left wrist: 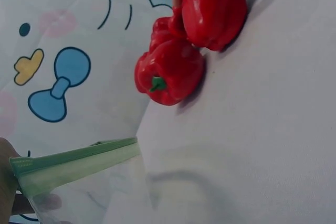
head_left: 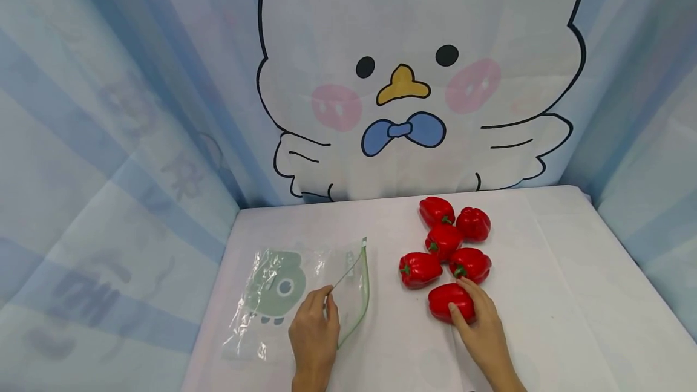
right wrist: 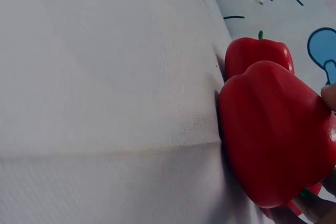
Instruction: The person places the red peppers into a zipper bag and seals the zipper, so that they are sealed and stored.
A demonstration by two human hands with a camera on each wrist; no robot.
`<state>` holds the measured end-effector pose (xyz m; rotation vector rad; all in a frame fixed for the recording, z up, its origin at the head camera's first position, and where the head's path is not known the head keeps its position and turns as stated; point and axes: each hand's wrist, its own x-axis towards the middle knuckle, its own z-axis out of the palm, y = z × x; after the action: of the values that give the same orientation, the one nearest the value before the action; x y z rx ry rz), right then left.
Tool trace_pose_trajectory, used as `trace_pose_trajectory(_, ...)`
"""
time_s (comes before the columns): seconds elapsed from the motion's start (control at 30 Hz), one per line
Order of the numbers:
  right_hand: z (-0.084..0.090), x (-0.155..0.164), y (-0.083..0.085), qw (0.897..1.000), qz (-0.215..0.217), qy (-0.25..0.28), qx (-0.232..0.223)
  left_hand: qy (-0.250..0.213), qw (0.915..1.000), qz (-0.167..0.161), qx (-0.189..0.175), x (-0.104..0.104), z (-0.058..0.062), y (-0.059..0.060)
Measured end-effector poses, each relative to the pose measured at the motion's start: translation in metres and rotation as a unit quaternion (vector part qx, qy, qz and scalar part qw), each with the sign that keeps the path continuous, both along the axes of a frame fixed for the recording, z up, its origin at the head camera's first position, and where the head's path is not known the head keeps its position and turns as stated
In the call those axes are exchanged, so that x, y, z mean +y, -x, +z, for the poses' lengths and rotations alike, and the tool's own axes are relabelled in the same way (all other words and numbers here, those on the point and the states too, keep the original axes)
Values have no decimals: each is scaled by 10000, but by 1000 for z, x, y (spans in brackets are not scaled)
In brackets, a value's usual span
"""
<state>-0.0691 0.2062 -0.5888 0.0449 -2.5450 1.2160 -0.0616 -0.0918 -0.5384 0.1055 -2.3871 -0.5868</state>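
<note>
The head camera looked forward and down from above the white cloth-covered table, far enough to take in its whole width and the blue backdrop with a cartoon duck. The left wrist camera sat low and close, looking across the cloth past the green zip edge of the clear plastic bag toward the red bell peppers. The right wrist camera lay very near the closest red pepper. All three views shared this pepper group.

Both hands, the left hand and the right hand, are bare, with no gloves, rings or watch. Bare wrists show, and no sleeve reaches them.
</note>
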Motion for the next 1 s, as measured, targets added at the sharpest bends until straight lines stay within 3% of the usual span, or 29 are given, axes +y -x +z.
trace_pose_trajectory(0.17, 1, 4, -1, 9961, -8, 192, -858, 7, 10000, 17, -53, 0, -1, -1)
trace_pose_trajectory(0.4, 6, 9, -2, 9803, 56, 813, -1797, -48, 9999, -13, -113, 0, -2, -3)
trace_pose_trajectory(0.73, 9, 15, -3, 9722, 228, 1014, -2097, -45, 10000, -8, -61, 0, -3, -2)
trace_pose_trajectory(1.0, 8, 21, -4, 9664, 605, 1063, -2259, -35, 10000, -40, -31, 0, -2, -3)
